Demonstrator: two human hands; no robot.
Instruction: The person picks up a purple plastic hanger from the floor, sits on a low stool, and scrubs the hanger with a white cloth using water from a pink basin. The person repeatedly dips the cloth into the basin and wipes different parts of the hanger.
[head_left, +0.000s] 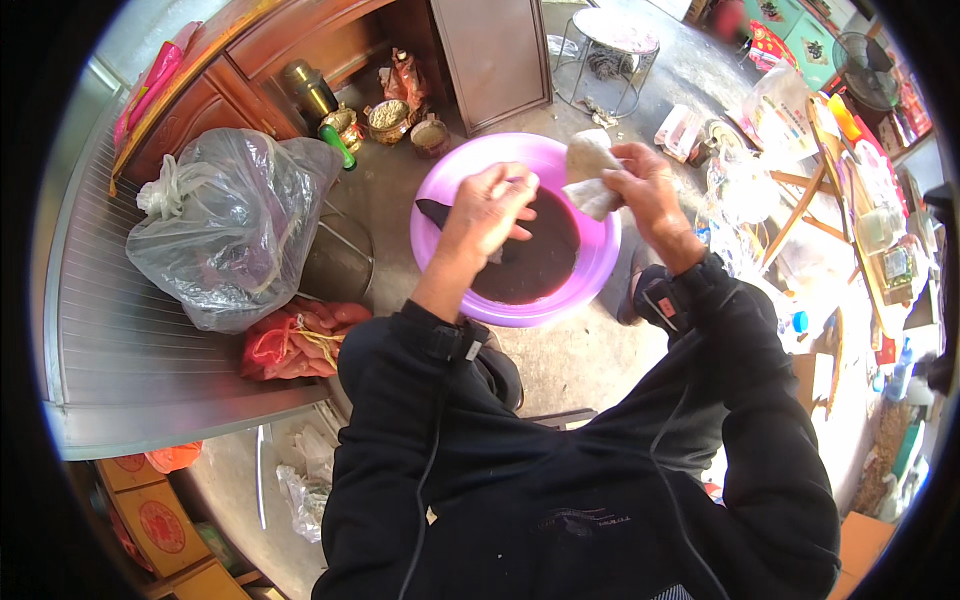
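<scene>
A pink-purple plastic basin sits on the floor before me, holding dark brown liquid. Over its right side my right hand grips a greyish-white piece of cloth, folded or bent so that two lobes show. My left hand hovers above the basin's left half with curled fingers. Something pale shows at its thumb and fingertips, too small to tell from the fingers themselves. Dark fabric hangs against the basin's left inner wall, partly hidden behind that hand.
A tied clear plastic bag and a red mesh sack stand at left. Pots sit by the wooden cabinet ahead. A round stool is beyond the basin. To the right stands a cluttered wooden table.
</scene>
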